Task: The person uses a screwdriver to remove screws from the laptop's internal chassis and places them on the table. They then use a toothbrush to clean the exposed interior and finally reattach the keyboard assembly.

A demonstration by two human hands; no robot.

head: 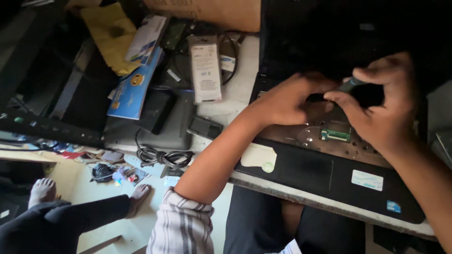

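A black laptop (329,174) lies open on the table in front of me, its keyboard removed so the metal plate and a green connector (335,135) show. My right hand (383,106) grips a dark screwdriver (351,85) by its handle above the plate. My left hand (287,99) rests fingers-down on the plate beside the tool's tip, which is hidden. The dark laptop screen (339,33) stands behind both hands.
Left of the laptop lie a white packaged part (205,68), a small black module (204,127), a coiled black cable (162,156), blue and yellow booklets (134,84) and a cardboard box (221,13). Another person's bare feet (42,190) rest on the floor at lower left.
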